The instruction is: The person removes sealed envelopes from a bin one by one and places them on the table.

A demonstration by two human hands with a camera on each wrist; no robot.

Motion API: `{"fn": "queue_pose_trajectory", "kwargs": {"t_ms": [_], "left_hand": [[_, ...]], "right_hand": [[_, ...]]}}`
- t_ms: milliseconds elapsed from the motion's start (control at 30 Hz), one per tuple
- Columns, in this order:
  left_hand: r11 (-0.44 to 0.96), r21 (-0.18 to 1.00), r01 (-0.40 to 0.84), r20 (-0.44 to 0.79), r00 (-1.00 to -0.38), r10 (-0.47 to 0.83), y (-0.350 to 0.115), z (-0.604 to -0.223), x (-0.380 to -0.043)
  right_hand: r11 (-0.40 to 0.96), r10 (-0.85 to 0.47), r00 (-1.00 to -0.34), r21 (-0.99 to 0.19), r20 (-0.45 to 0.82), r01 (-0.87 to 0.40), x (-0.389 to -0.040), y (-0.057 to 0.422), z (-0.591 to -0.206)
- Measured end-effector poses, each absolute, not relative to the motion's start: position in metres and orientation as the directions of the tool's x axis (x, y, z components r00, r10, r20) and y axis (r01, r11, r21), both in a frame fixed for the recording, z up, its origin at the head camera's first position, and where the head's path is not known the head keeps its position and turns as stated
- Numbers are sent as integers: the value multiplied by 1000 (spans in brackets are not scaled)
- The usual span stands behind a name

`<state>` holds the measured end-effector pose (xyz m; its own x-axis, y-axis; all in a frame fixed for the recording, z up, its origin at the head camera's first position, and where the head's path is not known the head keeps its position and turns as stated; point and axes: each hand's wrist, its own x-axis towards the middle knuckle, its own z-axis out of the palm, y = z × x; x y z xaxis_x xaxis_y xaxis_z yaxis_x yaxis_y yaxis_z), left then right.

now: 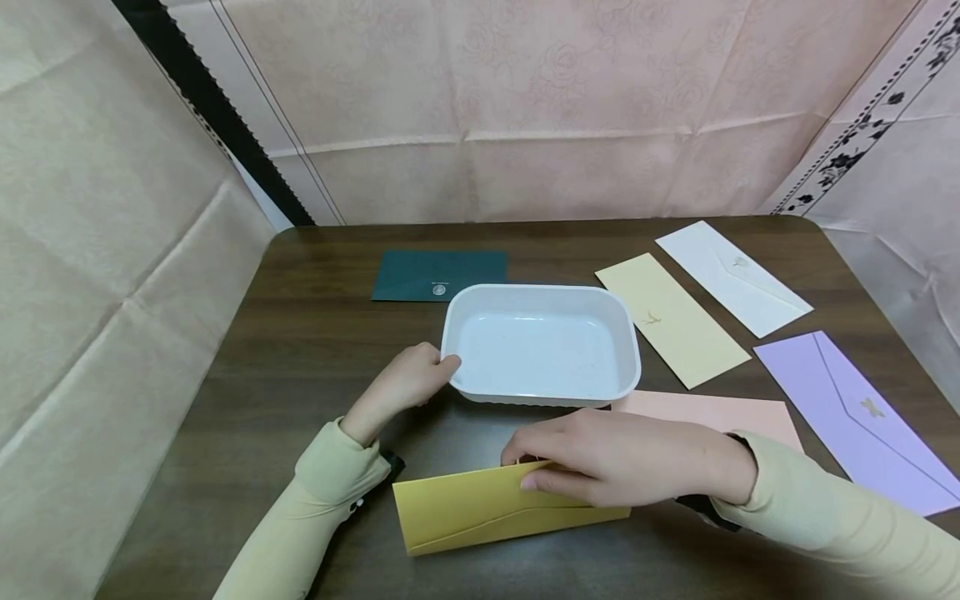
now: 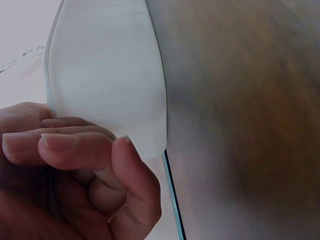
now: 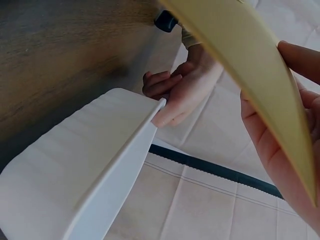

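Note:
A white rectangular dish (image 1: 547, 350) with rounded corners and a raised rim stands mid-table. At its near left corner my left hand (image 1: 411, 382) pinches the rim, thumb on top and fingers curled beneath. My right hand (image 1: 611, 454) grips the upper edge of a yellow envelope (image 1: 457, 512) between thumb and fingers. The envelope is tilted up in front of the dish, its flap line facing me. In the right wrist view the envelope (image 3: 245, 60) looks slightly bowed, and the dish (image 3: 75, 145) shows from its side.
Behind the dish lies a dark green envelope (image 1: 438, 271). To the right are a cream envelope (image 1: 671, 321), a white envelope (image 1: 735, 279) and a lilac envelope (image 1: 855, 417). A pink envelope (image 1: 720, 412) is partly covered by my right forearm. Pale cloth (image 1: 525, 108) hangs beyond the wooden table (image 1: 300, 333).

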<state>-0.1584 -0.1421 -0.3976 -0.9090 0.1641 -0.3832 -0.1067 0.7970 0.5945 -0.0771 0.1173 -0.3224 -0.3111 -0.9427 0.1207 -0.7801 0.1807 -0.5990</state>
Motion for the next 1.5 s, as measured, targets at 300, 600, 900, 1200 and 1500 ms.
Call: {"fn": "queue_pose_trajectory", "kwargs": {"t_ms": [300,600,900,1200,1500], "left_hand": [[790,603,-116,-388,-907,164,-142,-398,-159],[791,603,-104,-383,-907,173,-143,-398,-159],[789,606,-99,-379,-908,178,-143,-399,-160],[788,608,-96,-377,-909,180,-143,-400,-160],[789,607,-94,-378,-908,182,-143,-400,-161]], "right_hand": [[162,-940,-311,-626,136,-763,-77,116,-330],[184,-938,-326,-623,122,-761,-79,116,-337],[190,-933,-339,-637,119,-747,-82,115,-346],[191,-932,-344,-651,115,-735,-84,113,-353],[211,-929,-357,-658,95,-723,-87,111,-361]]}}
